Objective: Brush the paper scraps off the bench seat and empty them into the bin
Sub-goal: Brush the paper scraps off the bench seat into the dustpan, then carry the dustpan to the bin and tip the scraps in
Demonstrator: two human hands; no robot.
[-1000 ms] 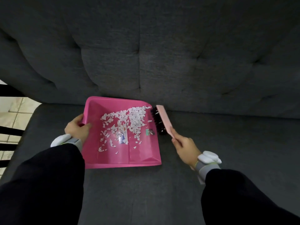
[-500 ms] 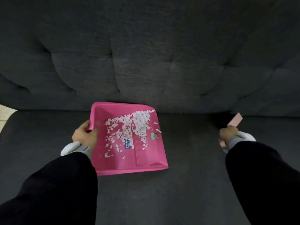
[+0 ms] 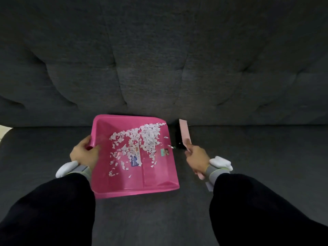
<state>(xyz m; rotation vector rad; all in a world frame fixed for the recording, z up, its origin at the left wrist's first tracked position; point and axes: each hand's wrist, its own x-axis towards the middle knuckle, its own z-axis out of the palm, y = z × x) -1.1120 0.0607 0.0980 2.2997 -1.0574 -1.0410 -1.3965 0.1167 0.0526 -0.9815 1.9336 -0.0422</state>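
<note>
A pink dustpan (image 3: 156, 181) lies flat on the dark grey bench seat (image 3: 248, 148), its far end against the backrest. Many white paper scraps (image 3: 143, 139) are spread over its floor, thickest toward the far right corner, around a printed label. My left hand (image 3: 84, 154) grips the pan's left wall. My right hand (image 3: 197, 159) holds the pale pink brush (image 3: 184, 133) by its handle. The brush's dark bristles stand just right of the pan's open right edge, with a small scrap beside them.
The tufted grey backrest (image 3: 159, 68) rises right behind the pan. A sliver of light floor (image 3: 4, 129) shows past the seat's left end. No bin is in view.
My right hand swung the brush out to the right over the seat half a second ago and has now brought it back against the pan's right edge. The pan stays held by my left hand.
</note>
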